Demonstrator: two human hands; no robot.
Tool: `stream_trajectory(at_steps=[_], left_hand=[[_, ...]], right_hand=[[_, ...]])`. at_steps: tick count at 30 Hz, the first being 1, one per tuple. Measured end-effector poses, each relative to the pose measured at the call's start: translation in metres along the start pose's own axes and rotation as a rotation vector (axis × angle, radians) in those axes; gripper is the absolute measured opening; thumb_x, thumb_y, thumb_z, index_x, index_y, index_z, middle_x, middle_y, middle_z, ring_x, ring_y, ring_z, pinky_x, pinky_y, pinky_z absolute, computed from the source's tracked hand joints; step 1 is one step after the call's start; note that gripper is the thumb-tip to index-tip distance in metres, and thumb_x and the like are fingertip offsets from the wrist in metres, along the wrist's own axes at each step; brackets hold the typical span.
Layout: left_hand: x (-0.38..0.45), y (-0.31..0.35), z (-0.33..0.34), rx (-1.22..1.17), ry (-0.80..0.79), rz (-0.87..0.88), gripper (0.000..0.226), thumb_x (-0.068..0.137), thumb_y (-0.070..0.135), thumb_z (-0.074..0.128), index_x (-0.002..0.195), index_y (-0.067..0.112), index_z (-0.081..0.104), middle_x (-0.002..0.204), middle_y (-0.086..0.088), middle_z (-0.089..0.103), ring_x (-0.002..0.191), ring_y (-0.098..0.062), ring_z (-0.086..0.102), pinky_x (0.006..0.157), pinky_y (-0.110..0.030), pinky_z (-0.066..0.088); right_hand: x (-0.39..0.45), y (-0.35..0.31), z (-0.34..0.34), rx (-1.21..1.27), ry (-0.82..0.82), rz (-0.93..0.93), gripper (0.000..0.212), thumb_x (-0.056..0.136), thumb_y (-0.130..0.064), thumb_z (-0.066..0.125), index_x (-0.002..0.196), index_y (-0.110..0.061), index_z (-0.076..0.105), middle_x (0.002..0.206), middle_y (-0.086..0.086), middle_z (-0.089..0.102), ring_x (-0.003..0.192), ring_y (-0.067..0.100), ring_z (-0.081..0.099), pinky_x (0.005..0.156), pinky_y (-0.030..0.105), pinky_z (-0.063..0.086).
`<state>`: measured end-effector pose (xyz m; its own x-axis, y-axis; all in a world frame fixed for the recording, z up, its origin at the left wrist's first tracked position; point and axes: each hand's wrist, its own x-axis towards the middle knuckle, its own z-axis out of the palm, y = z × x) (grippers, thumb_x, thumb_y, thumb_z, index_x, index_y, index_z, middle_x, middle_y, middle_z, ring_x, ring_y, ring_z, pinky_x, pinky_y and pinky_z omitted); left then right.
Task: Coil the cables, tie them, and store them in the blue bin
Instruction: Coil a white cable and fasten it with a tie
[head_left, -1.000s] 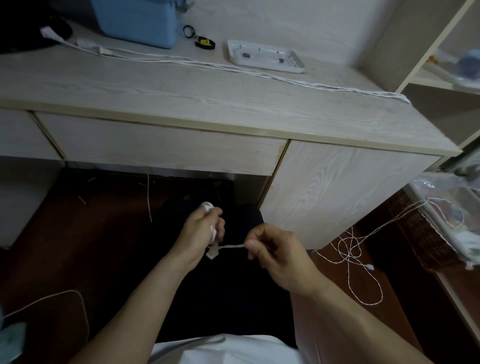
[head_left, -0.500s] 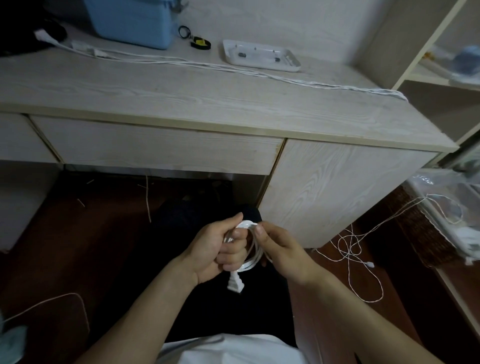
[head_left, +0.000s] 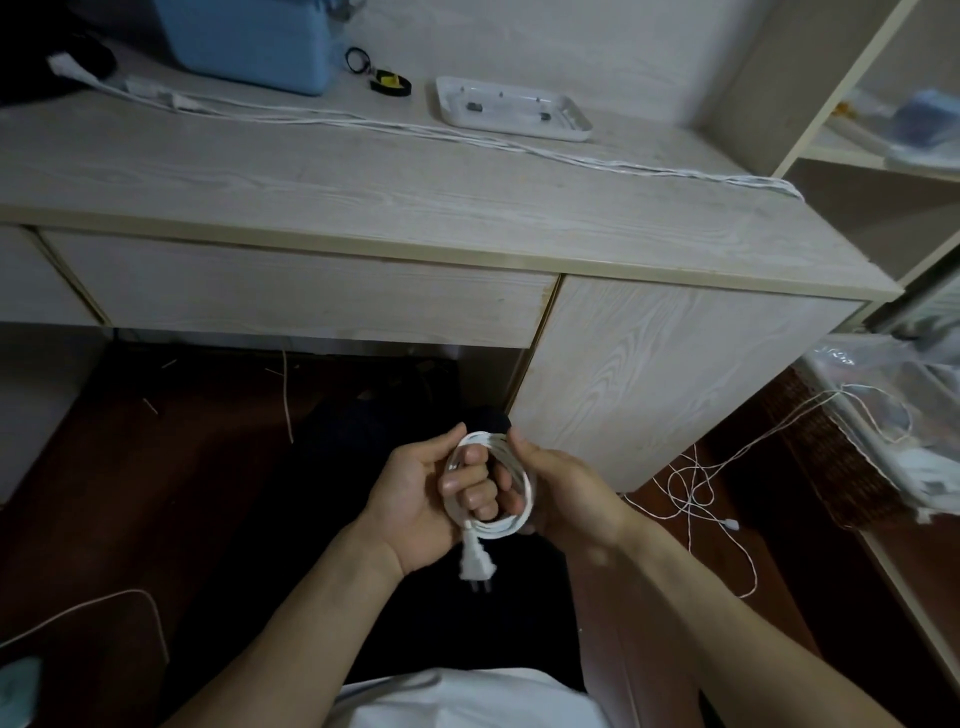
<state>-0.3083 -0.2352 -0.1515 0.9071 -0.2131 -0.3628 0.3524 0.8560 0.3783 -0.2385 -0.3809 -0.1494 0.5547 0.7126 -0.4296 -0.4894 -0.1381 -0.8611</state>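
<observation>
A small coil of white cable (head_left: 511, 512) sits between both hands, in front of my lap and below the desk. My left hand (head_left: 421, 499) grips the coil with its fingers curled through the loop. My right hand (head_left: 563, 493) holds the coil's right side, thumb on top. The two-pin plug (head_left: 475, 564) hangs down from the coil. The blue bin (head_left: 249, 41) stands at the back left of the desk. A long white cable (head_left: 467, 135) lies stretched across the desktop.
A white tray (head_left: 511, 109) and a small black and yellow item (head_left: 389, 83) lie on the desk (head_left: 363, 197) near the bin. A tangled thin white cable (head_left: 696, 493) lies on the floor at right, running to a plastic-covered basket (head_left: 883, 415). Shelves stand at right.
One second ago my hands were pulling a short cable end taut between them. They have since come together on the coil, and the plug now hangs below it.
</observation>
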Motion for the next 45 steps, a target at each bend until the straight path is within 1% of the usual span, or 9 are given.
stream_trajectory(at_steps=[3,5,9,14,18,23,30,36,45], left_hand=[[0.001,0.002,-0.004,-0.096,-0.019,0.001,0.048,0.100,0.033,0.035,0.064,0.009,0.055,0.043,0.002,0.036,0.042,-0.014,0.041,0.046,-0.026,0.044],[0.000,0.004,-0.006,-0.077,-0.064,-0.004,0.046,0.100,0.031,0.034,0.068,0.008,0.058,0.049,0.001,0.041,0.045,-0.015,0.044,0.049,-0.028,0.046],[-0.002,0.002,-0.001,-0.013,-0.107,-0.017,0.032,0.092,0.022,0.041,0.077,0.002,0.061,0.063,-0.008,0.049,0.062,-0.023,0.054,0.067,-0.035,0.051],[0.002,0.002,-0.005,0.048,-0.051,-0.012,0.046,0.100,0.044,0.035,0.069,0.012,0.048,0.051,0.004,0.022,0.045,-0.012,0.020,0.047,-0.026,0.028],[0.002,0.008,-0.012,0.204,0.090,0.029,0.036,0.092,0.037,0.045,0.062,0.020,0.037,0.045,0.008,0.015,0.040,-0.009,0.009,0.041,-0.025,0.013],[0.002,0.019,-0.022,0.250,0.224,0.092,0.039,0.094,0.034,0.044,0.059,0.021,0.032,0.045,0.008,0.015,0.036,-0.009,0.012,0.040,-0.026,0.009],[0.005,0.026,-0.031,-0.090,0.211,0.294,0.044,0.099,0.033,0.037,0.057,0.020,0.039,0.043,0.008,0.019,0.034,-0.008,0.017,0.038,-0.024,0.015],[0.003,0.046,-0.033,-0.353,0.231,0.604,0.045,0.103,0.036,0.027,0.068,0.015,0.046,0.054,0.004,0.029,0.046,-0.011,0.027,0.057,-0.026,0.027],[0.007,0.047,-0.022,0.346,0.402,0.874,0.033,0.108,0.026,0.032,0.085,0.011,0.051,0.062,0.000,0.046,0.058,-0.015,0.044,0.058,-0.026,0.041]], right_hand=[[-0.002,-0.001,-0.001,0.005,-0.032,0.007,0.046,0.093,-0.054,0.048,0.079,-0.012,0.059,0.064,0.005,0.051,0.056,0.015,0.037,0.050,0.029,0.018],[-0.002,-0.003,-0.003,-0.003,0.002,0.030,0.042,0.093,-0.051,0.048,0.079,-0.013,0.059,0.068,0.004,0.053,0.058,0.014,0.043,0.050,0.025,0.027],[0.004,0.001,-0.006,0.083,0.120,0.001,0.044,0.088,-0.048,0.063,0.095,-0.004,0.063,0.083,0.015,0.056,0.067,0.019,0.057,0.070,0.030,0.047],[-0.001,0.002,-0.005,-0.131,0.130,-0.106,0.053,0.097,-0.049,0.050,0.064,-0.009,0.060,0.055,0.009,0.046,0.045,0.014,0.039,0.045,0.022,0.032],[-0.003,0.005,-0.009,-0.362,0.138,-0.226,0.044,0.098,-0.041,0.049,0.081,-0.003,0.059,0.059,0.002,0.050,0.049,0.009,0.043,0.050,0.018,0.035],[-0.002,0.006,-0.014,-0.466,0.237,-0.290,0.031,0.100,-0.023,0.055,0.089,0.003,0.067,0.064,-0.005,0.060,0.053,0.004,0.050,0.053,0.018,0.040],[-0.001,0.004,-0.020,-0.449,0.306,-0.320,0.016,0.097,-0.015,0.061,0.094,-0.002,0.071,0.067,0.000,0.064,0.054,0.005,0.056,0.052,0.016,0.043],[-0.004,0.008,-0.027,-0.764,0.174,-0.115,0.015,0.100,-0.025,0.058,0.101,-0.014,0.067,0.075,0.001,0.073,0.060,0.016,0.064,0.060,0.025,0.051],[-0.009,0.016,-0.005,-0.909,-0.119,-0.119,0.012,0.096,-0.025,0.065,0.101,-0.015,0.068,0.080,0.002,0.075,0.064,0.012,0.067,0.062,0.023,0.054]])
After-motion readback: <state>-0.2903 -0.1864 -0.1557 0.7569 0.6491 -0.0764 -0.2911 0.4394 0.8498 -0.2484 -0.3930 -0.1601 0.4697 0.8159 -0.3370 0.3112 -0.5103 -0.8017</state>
